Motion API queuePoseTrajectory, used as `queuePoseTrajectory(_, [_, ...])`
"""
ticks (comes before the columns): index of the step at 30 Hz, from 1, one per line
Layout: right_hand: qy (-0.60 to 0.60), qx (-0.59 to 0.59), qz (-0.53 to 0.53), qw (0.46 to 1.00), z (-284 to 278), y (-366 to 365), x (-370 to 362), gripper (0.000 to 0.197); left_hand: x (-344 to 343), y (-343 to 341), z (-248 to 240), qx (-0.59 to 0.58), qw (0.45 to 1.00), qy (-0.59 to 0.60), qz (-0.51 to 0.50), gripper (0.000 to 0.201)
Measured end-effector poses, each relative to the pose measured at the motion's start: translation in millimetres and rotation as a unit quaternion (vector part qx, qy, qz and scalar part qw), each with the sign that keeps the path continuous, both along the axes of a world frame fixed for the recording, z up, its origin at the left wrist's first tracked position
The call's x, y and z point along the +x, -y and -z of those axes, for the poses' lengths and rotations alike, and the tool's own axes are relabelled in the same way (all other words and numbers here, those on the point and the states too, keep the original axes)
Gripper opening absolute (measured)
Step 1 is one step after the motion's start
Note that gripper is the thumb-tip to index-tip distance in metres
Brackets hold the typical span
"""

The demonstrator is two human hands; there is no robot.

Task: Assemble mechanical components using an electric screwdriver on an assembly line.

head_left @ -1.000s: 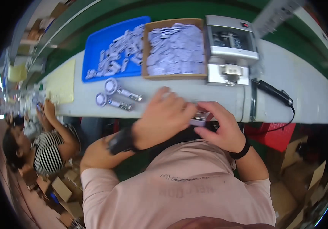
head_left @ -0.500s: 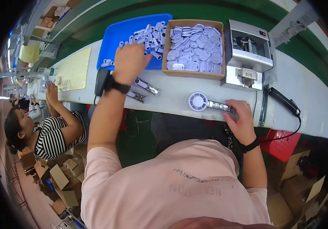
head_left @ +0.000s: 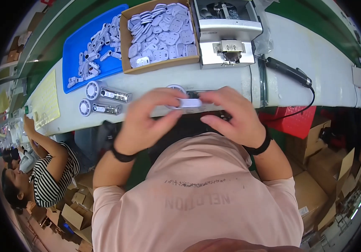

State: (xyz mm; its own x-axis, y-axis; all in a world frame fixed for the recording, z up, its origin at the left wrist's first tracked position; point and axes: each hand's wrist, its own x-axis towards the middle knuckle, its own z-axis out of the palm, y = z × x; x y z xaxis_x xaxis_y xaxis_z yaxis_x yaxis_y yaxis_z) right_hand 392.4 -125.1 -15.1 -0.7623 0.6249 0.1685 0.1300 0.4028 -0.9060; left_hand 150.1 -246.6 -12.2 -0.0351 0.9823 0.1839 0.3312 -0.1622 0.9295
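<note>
Head view showed left hand [head_left: 145, 122] and right hand [head_left: 235, 115] pinching a small white cover [head_left: 190, 103] over the handheld fan [head_left: 180, 93] at the workbench's [head_left: 315, 71] near edge.

Your cardboard box [head_left: 159, 67] of white parts: blue tray [head_left: 73, 46] left of it, grey machine [head_left: 226, 31] right, black tool [head_left: 287, 72] beyond.

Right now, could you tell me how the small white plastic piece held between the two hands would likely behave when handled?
The small white plastic piece looks rigid and probably light: fingertips of the left hand and right hand pinch it by its ends. Its smooth rounded form may be a little slippery. Being flattish, it seems unlikely to roll.
</note>
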Motion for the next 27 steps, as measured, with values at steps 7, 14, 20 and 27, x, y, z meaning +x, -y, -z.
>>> queuePoseTrajectory(7, [0.047, 0.184, -0.035, 0.981, 26, -19, -3, 0.025, 15, -16, 19, 0.060, 0.984, -0.164, -0.020, 0.032])
queuePoseTrajectory(14, [0.115, 0.255, -0.085, 0.956, 20, -28, -19, 0.022, 10, -21, 46, 0.051, 0.964, -0.261, -0.016, 0.033])
queuePoseTrajectory(20, [0.113, 0.251, -0.100, 0.956, 35, -32, -19, 0.022, 18, -23, 58, 0.071, 0.968, -0.240, -0.033, 0.029])
queuePoseTrajectory(27, [0.081, 0.192, -0.083, 0.975, 43, -31, -13, 0.023, 17, -25, 54, 0.066, 0.965, -0.252, -0.012, 0.028])
